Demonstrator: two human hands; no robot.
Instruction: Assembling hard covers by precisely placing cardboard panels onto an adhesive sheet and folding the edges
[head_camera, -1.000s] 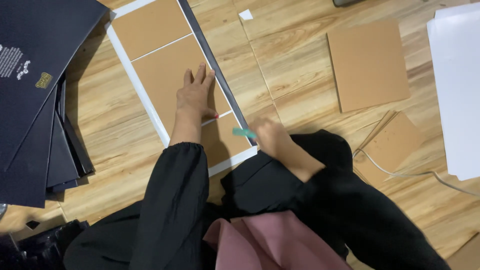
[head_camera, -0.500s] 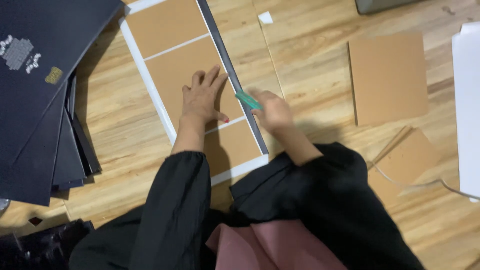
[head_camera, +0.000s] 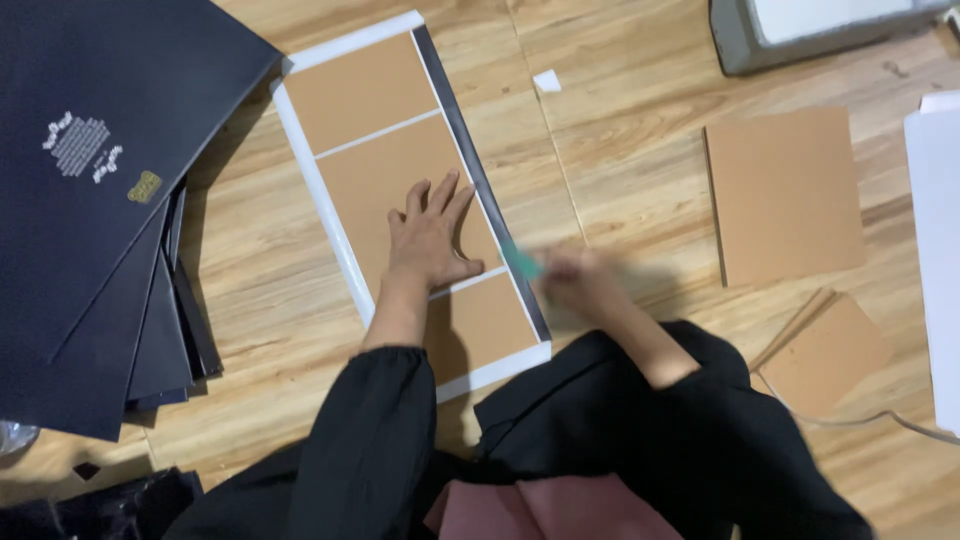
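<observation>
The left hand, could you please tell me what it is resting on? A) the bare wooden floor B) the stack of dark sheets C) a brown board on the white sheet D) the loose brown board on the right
C: the left hand lies flat, fingers spread, on the middle brown board.

Left hand flat, fingers spread, palm down, arm extended in black sleeve, right hand blurred, fingers curled, forearm bare

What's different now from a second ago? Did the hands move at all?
The right hand, gripping a small green tool, slid up along the dark right edge of the white sheet, then back down a little. The left hand stayed flat on the middle brown board. The dark covers did not move.
</observation>
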